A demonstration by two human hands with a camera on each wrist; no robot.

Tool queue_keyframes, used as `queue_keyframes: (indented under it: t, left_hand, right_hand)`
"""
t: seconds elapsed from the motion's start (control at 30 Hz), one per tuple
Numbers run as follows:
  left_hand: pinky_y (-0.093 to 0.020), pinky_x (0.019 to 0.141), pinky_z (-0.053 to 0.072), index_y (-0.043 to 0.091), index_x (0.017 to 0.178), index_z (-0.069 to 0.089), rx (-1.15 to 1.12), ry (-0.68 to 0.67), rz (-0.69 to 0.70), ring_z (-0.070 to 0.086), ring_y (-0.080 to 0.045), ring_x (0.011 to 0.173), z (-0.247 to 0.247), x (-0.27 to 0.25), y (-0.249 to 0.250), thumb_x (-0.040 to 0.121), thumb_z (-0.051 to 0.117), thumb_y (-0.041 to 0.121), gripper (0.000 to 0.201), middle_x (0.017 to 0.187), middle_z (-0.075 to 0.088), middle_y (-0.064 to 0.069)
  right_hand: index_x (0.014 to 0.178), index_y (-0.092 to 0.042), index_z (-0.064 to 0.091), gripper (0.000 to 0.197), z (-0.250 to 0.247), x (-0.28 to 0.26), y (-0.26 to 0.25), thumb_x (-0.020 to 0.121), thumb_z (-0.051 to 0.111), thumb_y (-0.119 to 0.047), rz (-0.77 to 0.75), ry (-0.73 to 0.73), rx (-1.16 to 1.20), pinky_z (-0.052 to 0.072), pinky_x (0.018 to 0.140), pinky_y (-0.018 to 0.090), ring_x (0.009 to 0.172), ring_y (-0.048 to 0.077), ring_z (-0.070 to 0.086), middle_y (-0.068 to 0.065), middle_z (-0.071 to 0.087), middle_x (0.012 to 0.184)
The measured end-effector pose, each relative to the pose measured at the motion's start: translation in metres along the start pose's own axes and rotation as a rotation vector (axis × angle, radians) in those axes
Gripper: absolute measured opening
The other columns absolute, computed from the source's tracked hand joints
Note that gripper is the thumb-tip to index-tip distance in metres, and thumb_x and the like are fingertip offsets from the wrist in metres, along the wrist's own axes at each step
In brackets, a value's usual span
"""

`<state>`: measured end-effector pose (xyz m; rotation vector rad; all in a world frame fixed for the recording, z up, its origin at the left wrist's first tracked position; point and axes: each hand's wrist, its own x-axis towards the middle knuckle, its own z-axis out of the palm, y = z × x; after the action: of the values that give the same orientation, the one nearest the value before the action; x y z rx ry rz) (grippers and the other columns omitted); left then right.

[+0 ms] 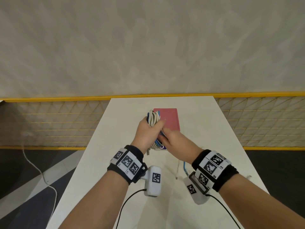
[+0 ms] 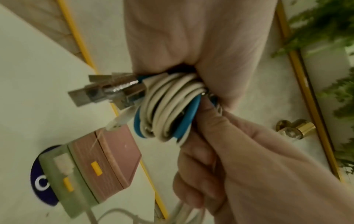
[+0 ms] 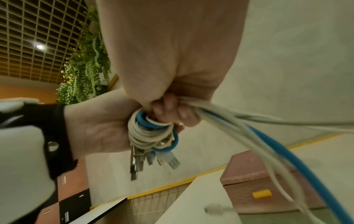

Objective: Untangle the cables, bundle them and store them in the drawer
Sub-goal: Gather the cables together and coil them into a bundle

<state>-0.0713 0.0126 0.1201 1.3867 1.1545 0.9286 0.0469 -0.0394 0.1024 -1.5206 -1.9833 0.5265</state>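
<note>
Coiled white and blue cables (image 2: 168,106) in the left hand (image 2: 184,37), right hand (image 2: 249,166) pinching loose strands.

Your forearms bare, no sleeves. Black wristband (image 1: 132,152) on your left wrist, another (image 1: 231,174) on right; each carries white plates with black square-code markers. White camera housing (image 1: 152,180) on each band, also marker-tagged, thin black cable (image 1: 127,200) trailing back.

A pale mottled wall (image 1: 148,43) fills the far side. Below it runs a yellow-framed mesh fence (image 1: 54,123) — behind the white bench (image 1: 206,129). The floor (image 1: 14,171) is dark (grey band crossing). Hanging greenery (image 3: 86,68) under a lit grid ceiling (image 3: 28,37).
</note>
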Motion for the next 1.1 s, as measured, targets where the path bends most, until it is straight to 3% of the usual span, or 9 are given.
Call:
queue_keyframes:
  t: [0.1,0.37,0.47,0.57,0.73,0.8,0.9,1.0,1.1]
  left_hand:
    - [-0.034,0.066,0.055,0.01,0.085,0.062,-0.084,0.149,0.039,0.064,-0.018,0.066,-0.001,0.004,0.005,0.088,0.065,0.024,0.015,0.072,0.064,-0.005]
    - [-0.027,0.06,0.056,-0.003,0.1,0.059,-0.223,0.219,0.173,0.066,-0.014,0.058,0.003,0.001,0.021,0.091,0.065,0.019,0.025,0.068,0.068,-0.007]
    - [-0.023,0.052,0.053,-0.001,0.104,0.057,-0.325,0.314,0.185,0.067,-0.012,0.056,-0.013,0.007,0.03,0.093,0.063,0.019,0.024,0.07,0.066,-0.011]
    - [-0.022,0.051,0.051,0.005,0.103,0.056,-0.338,0.326,0.217,0.067,-0.01,0.057,-0.028,0.012,0.035,0.094,0.062,0.02,0.019,0.065,0.064,-0.006]
    - [-0.022,0.051,0.051,0.005,0.104,0.058,-0.238,0.239,0.208,0.065,-0.01,0.056,-0.025,0.01,0.026,0.091,0.066,0.026,0.026,0.07,0.067,-0.008]
    - [-0.031,0.058,0.055,0.005,0.101,0.061,-0.235,0.178,0.182,0.066,-0.016,0.061,-0.018,0.008,0.022,0.086,0.071,0.03,0.031,0.077,0.067,-0.014]
    - [-0.047,0.076,0.056,0.009,0.087,0.061,-0.308,0.043,0.153,0.061,-0.023,0.058,-0.015,0.002,0.024,0.082,0.076,0.03,0.025,0.06,0.06,-0.005]
    - [-0.041,0.07,0.052,0.008,0.082,0.055,-0.331,-0.11,0.142,0.047,-0.018,0.043,-0.025,-0.002,0.027,0.085,0.071,0.023,0.023,0.048,0.041,0.001]
    - [-0.037,0.067,0.051,0.007,0.084,0.054,-0.265,-0.264,0.081,0.041,-0.019,0.041,-0.041,-0.005,0.023,0.08,0.072,0.027,0.027,0.051,0.032,-0.003]
  right_hand:
    - [0.133,-0.024,0.04,0.036,0.005,-0.002,0.007,0.098,0.044,-0.029,-0.023,0.023,0.149,0.052,0.07,0.038,0.073,0.018,0.062,0.008,0.067,0.09]
    - [0.144,-0.033,0.012,0.056,0.017,-0.014,0.025,0.098,0.043,-0.025,-0.042,0.068,0.138,0.043,0.06,0.014,0.062,-0.004,0.057,-0.009,0.061,0.085]
    - [0.139,-0.054,-0.007,0.068,0.025,-0.023,0.052,0.099,0.04,-0.027,0.07,0.011,0.125,0.054,0.077,0.035,0.079,0.019,0.066,0.003,0.067,0.101]
    - [0.136,-0.057,-0.008,0.069,0.026,-0.029,0.07,0.098,0.04,-0.025,0.196,-0.117,-0.021,0.05,0.082,0.041,0.081,0.034,0.062,0.002,0.062,0.087]
    - [0.146,-0.033,-0.018,0.125,0.017,-0.001,0.052,0.065,0.071,-0.063,0.176,-0.013,-0.054,0.018,0.117,0.047,0.142,0.016,0.024,-0.002,0.022,0.156]
    - [0.149,-0.03,0.002,0.112,0.017,0.015,0.033,0.066,0.074,-0.055,0.119,0.052,0.114,0.028,0.114,0.038,0.138,0.013,0.033,-0.001,0.034,0.152]
    - [0.104,-0.031,0.056,0.018,0.022,0.024,0.012,0.088,0.062,-0.027,0.153,0.006,0.334,0.055,0.083,0.039,0.08,0.012,0.065,0.0,0.069,0.091]
    - [0.069,-0.03,0.054,0.022,0.024,0.024,0.02,0.088,0.06,-0.02,0.173,-0.062,0.199,0.047,0.065,0.034,0.061,0.012,0.054,-0.007,0.057,0.063]
    - [0.078,-0.024,0.065,0.009,0.014,0.024,0.03,0.081,0.064,-0.015,0.182,-0.132,0.012,0.045,0.065,0.031,0.059,0.008,0.052,-0.012,0.055,0.063]
